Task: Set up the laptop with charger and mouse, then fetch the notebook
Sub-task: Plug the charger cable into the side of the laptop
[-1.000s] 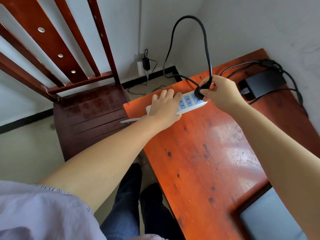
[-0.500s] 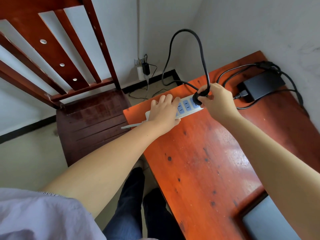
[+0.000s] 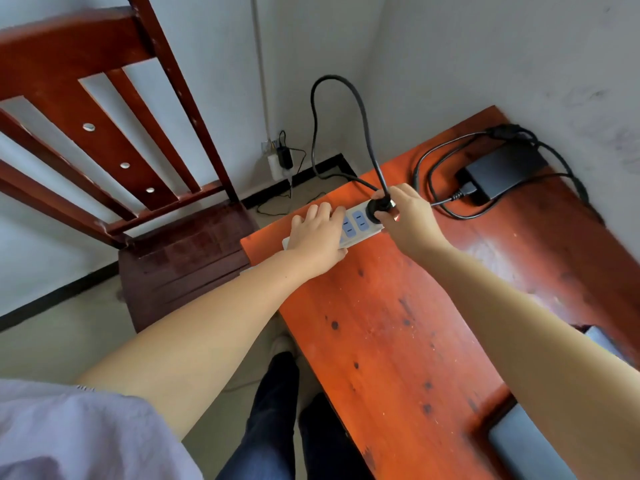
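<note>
Left hand [image 3: 317, 239] is pressing flat on the strip [image 3: 360, 224] at the desk [image 3: 398, 341] corner. Right hand [image 3: 408, 216] is pinching the plug [image 3: 377, 206] into its end socket (laptop [image 3: 526, 448] near, bottom right). Risk: crooked prongs jamming, or strip sliding off w/ cord pull.

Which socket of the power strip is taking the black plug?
The end socket farthest from the left hand, where the right hand presses the plug; the blue sockets between stay uncovered.

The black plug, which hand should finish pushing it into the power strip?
Right. The right hand already grips the black plug at the power strip's end socket, while the left hand lies flat, steadying it.
</note>
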